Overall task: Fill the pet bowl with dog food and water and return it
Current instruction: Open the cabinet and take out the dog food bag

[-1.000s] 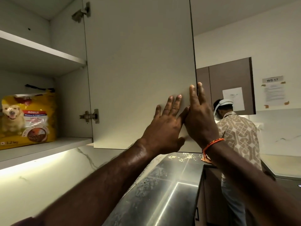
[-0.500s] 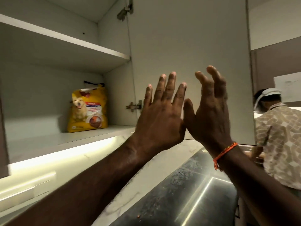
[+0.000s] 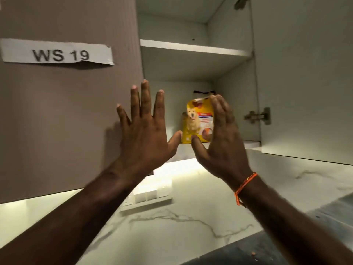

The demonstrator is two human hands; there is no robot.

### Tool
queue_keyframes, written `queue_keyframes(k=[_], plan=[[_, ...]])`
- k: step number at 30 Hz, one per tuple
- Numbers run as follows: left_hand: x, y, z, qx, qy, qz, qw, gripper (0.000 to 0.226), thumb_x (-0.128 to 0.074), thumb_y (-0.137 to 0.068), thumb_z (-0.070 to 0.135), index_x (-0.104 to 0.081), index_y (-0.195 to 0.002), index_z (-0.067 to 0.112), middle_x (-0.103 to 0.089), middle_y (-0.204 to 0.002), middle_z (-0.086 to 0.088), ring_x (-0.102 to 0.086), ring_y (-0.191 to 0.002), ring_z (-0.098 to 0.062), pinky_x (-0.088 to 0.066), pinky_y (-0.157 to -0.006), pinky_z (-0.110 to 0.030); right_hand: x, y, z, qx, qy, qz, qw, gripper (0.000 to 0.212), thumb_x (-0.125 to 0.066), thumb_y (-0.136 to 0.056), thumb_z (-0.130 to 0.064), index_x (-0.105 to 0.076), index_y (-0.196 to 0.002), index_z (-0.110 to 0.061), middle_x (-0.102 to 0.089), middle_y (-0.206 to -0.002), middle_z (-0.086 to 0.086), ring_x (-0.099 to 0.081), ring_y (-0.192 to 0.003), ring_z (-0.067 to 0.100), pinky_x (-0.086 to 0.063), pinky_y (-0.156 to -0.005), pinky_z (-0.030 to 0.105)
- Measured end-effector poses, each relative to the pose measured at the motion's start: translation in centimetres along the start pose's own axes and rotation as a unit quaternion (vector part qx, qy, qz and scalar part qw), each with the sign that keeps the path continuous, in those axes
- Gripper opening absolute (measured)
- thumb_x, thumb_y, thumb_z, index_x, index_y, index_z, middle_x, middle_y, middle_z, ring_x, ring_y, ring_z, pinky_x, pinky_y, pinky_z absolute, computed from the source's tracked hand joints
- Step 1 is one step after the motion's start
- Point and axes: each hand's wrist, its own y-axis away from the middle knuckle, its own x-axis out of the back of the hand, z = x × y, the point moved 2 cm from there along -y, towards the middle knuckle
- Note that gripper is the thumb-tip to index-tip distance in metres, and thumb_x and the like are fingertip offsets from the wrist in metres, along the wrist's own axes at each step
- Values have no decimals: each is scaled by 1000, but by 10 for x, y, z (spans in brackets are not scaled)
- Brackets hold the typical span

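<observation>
Item: dog food bag (image 3: 196, 122). Small upright pouch of glossy yellow film, printed with a pale golden dog, a white and red label panel and a round picture of brown kibble. The top is folded or crimped, with a dark strip across it. It stands on the lower shelf (image 3: 252, 143) of the open wall cabinet, towards the back, beyond and between the two raised hands. Its right edge is hidden behind the right hand's fingers; whether they touch it cannot be told.

Left hand (image 3: 145, 129): back to the camera, fingers straight and spread wide, thumb out to the right, holding nothing. It overlaps the edge of the closed door; contact cannot be told.

Right hand (image 3: 221, 138): raised beside the left, fingers lightly bent and close together, thumb pointing inward towards the left thumb; the two thumbs are near but apart. It holds nothing that shows. An orange thread band (image 3: 245, 185) circles the wrist.

Cabinet: smooth matt off-white board interior. An upper shelf (image 3: 194, 47) lies above both hands. The open door (image 3: 305, 73), to the right of the right hand, is flat and pale, with a metal hinge (image 3: 258, 116).

Closed door (image 3: 66, 111), left of the left hand: matt taupe laminate with a fine vertical grain near its edge. It bears a torn white paper label (image 3: 57, 54) reading "WS 19".

Below the hands: a white backsplash (image 3: 191, 226) with grey marble veining, lit from under the cabinet, and a white switch plate (image 3: 148, 197) of square rockers.
</observation>
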Motion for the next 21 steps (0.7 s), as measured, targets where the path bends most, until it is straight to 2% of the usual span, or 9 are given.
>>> queue_keyframes(k=[1,2,4,5,8,10,12,16,21], plan=[[-2,1,-14,14,-20,-4,1000,108,-49,-87,76,-1,-165,18,17,-172,-15,15,-159,-39,-8,-122,-71,-16,-3,-5,-1,-16,-14,1000,96,-67,-86,-41,-14,-162,-15,-13,-169,4,-24,-152,22,-32,-116,27],[-5,2,-27,27,-38,-5,999,109,-49,-88,76,1,-165,17,19,-172,-16,16,-158,-40,-6,-122,-72,-31,-5,-10,-4,-32,-31,999,97,-68,-87,-43,-12,-162,-18,-10,-170,2,-21,-154,22,-29,-116,27],[-8,6,-52,53,-73,-12,996,111,-45,-88,78,5,-165,16,22,-170,-19,18,-157,-42,-4,-120,-74,-61,-9,-21,-9,-69,-69,995,98,-68,-90,-46,-8,-163,-20,-4,-171,0,-12,-156,19,-15,-113,18],[-10,8,-62,66,-83,-22,994,111,-42,-89,80,8,-165,16,24,-169,-20,20,-156,-43,-2,-120,-74,-74,-10,-25,-9,-89,-89,992,98,-66,-91,-48,-5,-163,-21,-2,-171,-1,-9,-156,18,-14,-112,18],[-16,15,-84,82,-108,-58,989,100,-28,-92,82,14,-164,27,31,-168,-16,27,-154,-42,2,-120,-74,-112,-12,-42,-11,-189,-160,969,95,-64,-94,-44,-2,-163,-21,-3,-171,-3,-10,-156,16,-22,-122,31],[-18,16,-90,71,-113,-69,989,91,-22,-94,81,15,-163,34,33,-168,-12,30,-154,-39,5,-120,-73,-130,-12,-54,-36,-298,-202,932,88,-60,-99,-35,-2,-163,-22,-16,-169,-3,-24,-152,15,-30,-123,42],[-18,14,-92,70,-119,-77,987,87,-20,-95,79,16,-162,37,34,-167,-10,31,-153,-37,8,-120,-72,-141,-13,-61,-67,-370,-207,903,83,-55,-102,-29,1,-162,-25,-23,-166,-3,-32,-149,15,-37,-119,45],[-15,14,-89,75,-135,-93,984,88,-21,-96,79,20,-161,36,36,-166,-11,32,-153,-38,7,-120,-72,-150,-13,-55,-82,-412,-209,883,85,-56,-100,-24,1,-161,-33,-23,-166,-5,-32,-149,18,-42,-115,49],[-6,12,-77,105,-129,-129,978,92,-25,-95,80,19,-162,35,36,-166,-12,31,-153,-38,3,-121,-72,-140,-13,-56,-77,-413,-221,880,87,-58,-100,-16,2,-162,-29,-25,-166,-3,-34,-148,22,-41,-116,47]])
